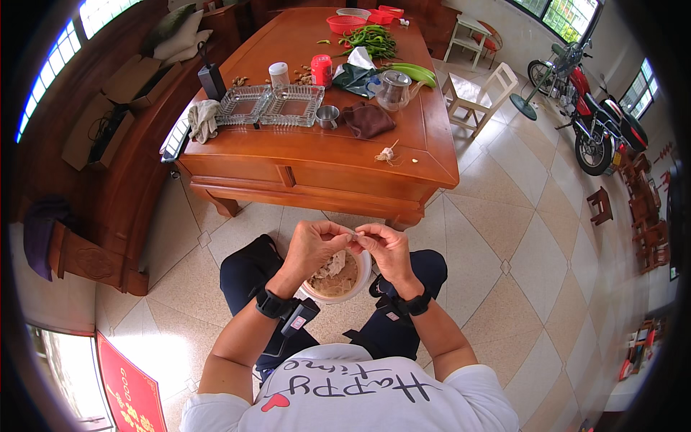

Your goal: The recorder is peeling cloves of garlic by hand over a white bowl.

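My left hand [318, 245] and my right hand [386, 248] meet at the fingertips above a round white bin [364, 278]. Between them they pinch a small pale piece [354, 236], perhaps a garlic clove, mostly covered by the fingers. Inside the bin lie crumpled tissue [333, 265] and scraps. A garlic bulb [386, 155] with stem and roots rests near the front edge of the wooden table [318, 173], and a small peeled-looking clove [414, 160] lies to its right.
On the table are glass trays [291, 105], a metal cup [327, 116], a brown cloth [368, 120], a glass teapot [394, 89], a red can [322, 71], green peppers [372, 40] and red baskets [345, 24]. A wooden bench [119, 216] stands left, a white chair [475, 100] right.
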Motion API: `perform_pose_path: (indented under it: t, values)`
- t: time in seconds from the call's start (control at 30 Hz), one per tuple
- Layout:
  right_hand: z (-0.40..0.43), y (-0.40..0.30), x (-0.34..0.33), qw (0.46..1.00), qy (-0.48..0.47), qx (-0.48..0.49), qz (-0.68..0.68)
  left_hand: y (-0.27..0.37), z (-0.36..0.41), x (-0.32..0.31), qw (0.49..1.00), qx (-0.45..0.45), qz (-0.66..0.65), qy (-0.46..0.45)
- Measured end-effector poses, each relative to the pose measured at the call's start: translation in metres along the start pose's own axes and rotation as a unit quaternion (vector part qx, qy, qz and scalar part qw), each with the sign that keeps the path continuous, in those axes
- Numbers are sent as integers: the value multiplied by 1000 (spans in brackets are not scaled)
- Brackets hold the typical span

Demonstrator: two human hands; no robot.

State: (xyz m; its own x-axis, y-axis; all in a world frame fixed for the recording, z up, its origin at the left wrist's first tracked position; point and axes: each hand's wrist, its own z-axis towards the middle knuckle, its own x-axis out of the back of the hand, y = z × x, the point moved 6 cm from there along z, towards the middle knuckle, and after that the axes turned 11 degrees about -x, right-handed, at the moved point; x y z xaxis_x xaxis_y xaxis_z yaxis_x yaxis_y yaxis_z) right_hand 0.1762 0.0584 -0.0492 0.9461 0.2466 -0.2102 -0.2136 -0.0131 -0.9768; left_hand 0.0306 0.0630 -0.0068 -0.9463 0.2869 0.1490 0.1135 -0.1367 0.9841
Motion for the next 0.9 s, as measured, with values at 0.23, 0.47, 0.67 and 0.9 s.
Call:
perform_pose_path:
  t: [0.23,0.47,0.67,0.9]
  values:
    - [0,1,0,1000,0,-7,9,-4,0,1,1000,0,-6,8]
    - [1,0,0,1000,3,-13,5,-2,0,2,1000,-10,-16,14]
    - [1,3,2,1000,10,-18,8,-9,1,3,1000,-6,-13,24]
    - [1,4,3,1000,11,-22,12,-8,1,4,1000,1,-12,28]
